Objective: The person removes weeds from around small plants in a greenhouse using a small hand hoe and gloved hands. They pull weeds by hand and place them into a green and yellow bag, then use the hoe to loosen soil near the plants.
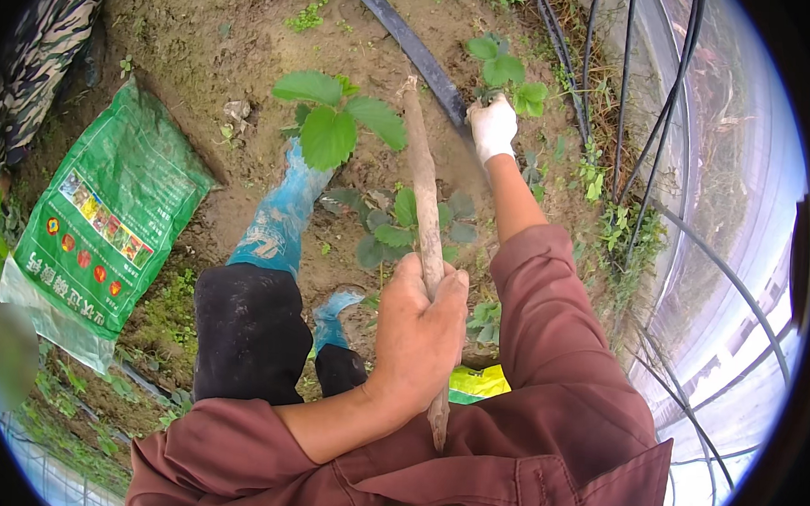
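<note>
My left hand, bare, is closed around a wooden stick that points away from my chest over the plants. My right hand, in a white glove, is low beside a black hose at the base of a small strawberry plant. Its fingers are curled, but whether they grip anything is hidden. A larger strawberry plant grows left of the stick, by my muddy blue boot. Another strawberry plant lies partly behind the stick.
A green printed sack lies on the soil at the left. Beyond it is a co-worker's camouflage clothing. Thin black hoses and clear plastic sheeting run along the right. A yellow and green bag shows near my waist.
</note>
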Motion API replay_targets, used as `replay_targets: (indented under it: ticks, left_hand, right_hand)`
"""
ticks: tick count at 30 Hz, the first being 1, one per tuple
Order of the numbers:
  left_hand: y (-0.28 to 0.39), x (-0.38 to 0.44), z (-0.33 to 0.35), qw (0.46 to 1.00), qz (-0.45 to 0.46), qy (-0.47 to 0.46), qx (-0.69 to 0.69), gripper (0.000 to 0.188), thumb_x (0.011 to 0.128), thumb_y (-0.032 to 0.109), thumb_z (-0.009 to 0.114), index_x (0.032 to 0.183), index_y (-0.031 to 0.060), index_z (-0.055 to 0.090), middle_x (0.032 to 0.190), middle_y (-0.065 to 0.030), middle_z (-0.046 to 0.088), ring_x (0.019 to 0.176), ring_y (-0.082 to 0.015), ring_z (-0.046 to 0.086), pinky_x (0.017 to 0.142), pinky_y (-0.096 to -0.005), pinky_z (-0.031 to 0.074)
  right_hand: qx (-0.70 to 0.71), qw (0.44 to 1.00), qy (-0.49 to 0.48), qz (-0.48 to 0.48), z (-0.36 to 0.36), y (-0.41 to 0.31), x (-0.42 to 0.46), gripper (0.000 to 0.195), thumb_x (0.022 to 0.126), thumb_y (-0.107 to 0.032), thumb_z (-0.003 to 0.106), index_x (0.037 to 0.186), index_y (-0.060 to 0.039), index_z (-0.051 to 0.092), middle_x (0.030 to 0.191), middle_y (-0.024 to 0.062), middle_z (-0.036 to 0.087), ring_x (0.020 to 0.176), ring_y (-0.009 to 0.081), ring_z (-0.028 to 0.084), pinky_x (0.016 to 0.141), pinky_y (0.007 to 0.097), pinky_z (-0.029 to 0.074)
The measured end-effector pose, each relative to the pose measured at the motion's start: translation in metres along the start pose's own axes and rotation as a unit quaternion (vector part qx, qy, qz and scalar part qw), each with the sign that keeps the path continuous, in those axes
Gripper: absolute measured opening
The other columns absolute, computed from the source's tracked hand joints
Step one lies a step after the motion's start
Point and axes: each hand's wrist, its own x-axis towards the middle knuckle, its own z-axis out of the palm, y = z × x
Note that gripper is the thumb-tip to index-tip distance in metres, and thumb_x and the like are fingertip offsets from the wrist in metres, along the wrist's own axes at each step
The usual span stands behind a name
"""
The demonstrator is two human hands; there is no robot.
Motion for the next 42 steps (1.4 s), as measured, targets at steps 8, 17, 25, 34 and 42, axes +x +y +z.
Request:
replay_targets:
  ticks: [8, 17, 25, 34, 42]
  left_hand:
    - [-0.004, 0.000, -0.001, 0.999, 0.002, -0.003, 0.042, 0.011, 0.086, 0.013, 0.043, 0.085, 0.0047, 0.037, 0.053, 0.0000, 0.036, 0.036, -0.0067, 0.032, 0.034, -0.0205, 0.025]
    - [-0.006, 0.000, -0.003, 1.000, -0.004, 0.004, 0.022, 0.011, 0.082, 0.010, 0.048, 0.079, 0.0037, 0.040, 0.057, 0.0016, 0.041, 0.045, -0.0037, 0.037, 0.038, -0.0204, 0.031]
    - [-0.002, -0.002, -0.001, 1.000, -0.002, -0.009, 0.023, 0.009, 0.086, 0.012, 0.042, 0.085, 0.0051, 0.037, 0.052, 0.0003, 0.036, 0.036, -0.0063, 0.031, 0.034, -0.0206, 0.024]
    - [-0.004, -0.004, -0.001, 0.999, -0.007, -0.010, 0.038, 0.011, 0.086, 0.014, 0.043, 0.085, 0.0049, 0.037, 0.053, 0.0008, 0.036, 0.037, -0.0062, 0.032, 0.035, -0.0203, 0.025]
    - [-0.003, -0.004, 0.001, 0.999, -0.028, -0.005, 0.018, 0.012, 0.086, 0.015, 0.044, 0.085, 0.0055, 0.037, 0.054, 0.0010, 0.035, 0.038, -0.0064, 0.032, 0.035, -0.0207, 0.024]
  right_hand:
    - [-0.233, 0.965, 0.027, -0.114, 0.028, -0.011, 0.023, 0.020, 0.077, -0.014, 0.042, 0.079, -0.0056, 0.061, 0.079, 0.0129, 0.060, 0.072, 0.0278, 0.059, 0.063, 0.0383, 0.046]
    - [-0.159, 0.961, 0.106, -0.198, 0.033, -0.009, 0.048, 0.018, 0.074, -0.011, 0.044, 0.072, -0.0058, 0.061, 0.070, 0.0125, 0.061, 0.070, 0.0274, 0.059, 0.060, 0.0371, 0.046]
    - [-0.199, 0.959, -0.077, -0.185, 0.008, 0.026, -0.003, 0.019, 0.067, -0.006, 0.050, 0.085, -0.0013, 0.056, 0.091, 0.0184, 0.055, 0.084, 0.0310, 0.056, 0.073, 0.0372, 0.045]
    - [-0.073, 0.997, -0.035, -0.010, 0.009, -0.001, 0.022, 0.026, 0.072, -0.019, 0.054, 0.090, -0.0006, 0.053, 0.089, 0.0201, 0.058, 0.084, 0.0337, 0.056, 0.076, 0.0387, 0.043]
    - [-0.239, 0.949, -0.066, -0.193, 0.015, -0.010, 0.021, 0.017, 0.073, -0.006, 0.042, 0.079, -0.0018, 0.058, 0.078, 0.0172, 0.060, 0.074, 0.0300, 0.059, 0.068, 0.0378, 0.046]
